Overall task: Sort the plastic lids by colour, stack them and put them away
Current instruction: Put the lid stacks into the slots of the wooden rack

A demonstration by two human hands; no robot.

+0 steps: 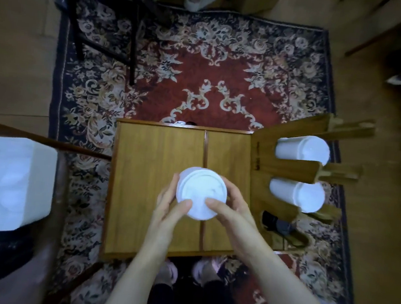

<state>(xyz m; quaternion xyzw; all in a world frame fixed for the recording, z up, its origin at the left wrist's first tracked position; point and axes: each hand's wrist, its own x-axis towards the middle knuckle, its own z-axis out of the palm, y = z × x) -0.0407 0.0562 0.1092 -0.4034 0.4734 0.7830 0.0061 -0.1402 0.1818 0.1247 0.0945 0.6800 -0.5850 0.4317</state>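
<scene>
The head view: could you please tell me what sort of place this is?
Probably a room at home: a red floral patterned rug, a small wooden table and a dark wooden chair on a wood floor.

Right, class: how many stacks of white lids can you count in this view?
3. One stack of white lids is gripped by both hands over the wooden table; two more stand in the wooden rack on the right. Others may be hidden.

My only feed is the head camera, looking steeply down from above onto the wooden table (159, 172) and patterned rug (202, 69), close in, wide-angle, edges bending.
</scene>
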